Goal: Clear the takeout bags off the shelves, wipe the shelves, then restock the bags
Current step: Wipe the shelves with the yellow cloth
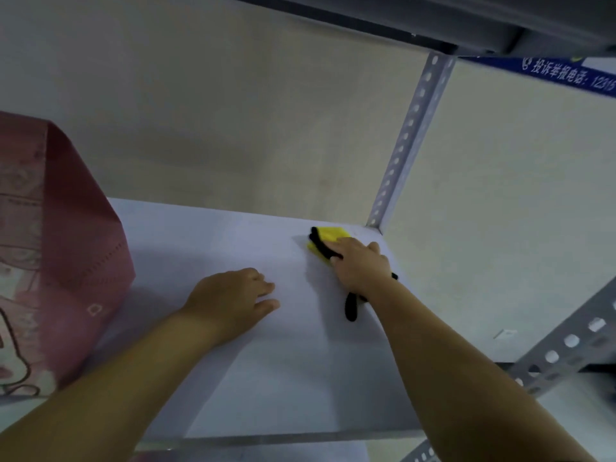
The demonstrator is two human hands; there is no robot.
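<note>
At the far right corner of the white laminate shelf board (283, 378), the right hand (361, 263) bears down on a folded yellow cloth with black trim (330, 235), just beside the foot of the grey perforated steel upright (410, 138). Its fingers lie close together over the cloth; whether they curl into it cannot be told from this angle. A black end of the cloth trails out by the wrist. The left hand (230, 295) rests palm-down mid-shelf, fingers straight and nearly together, holding nothing, likely bracing. Judged progress: mid-wipe. Most of this board is bare, so clearing looks largely done here, yet one pink non-woven takeout bag with printed artwork (66, 261) stands on the board's left end, well apart from the cloth; that patch is probably unwiped. Restocking not begun. Shelf surface smooth, matte, no visible spills. Behind it a plain cream wall (233, 111); another grey shelf (366, 15) overhead; a blue notice strip with white lettering (566, 73) at upper right.
</note>
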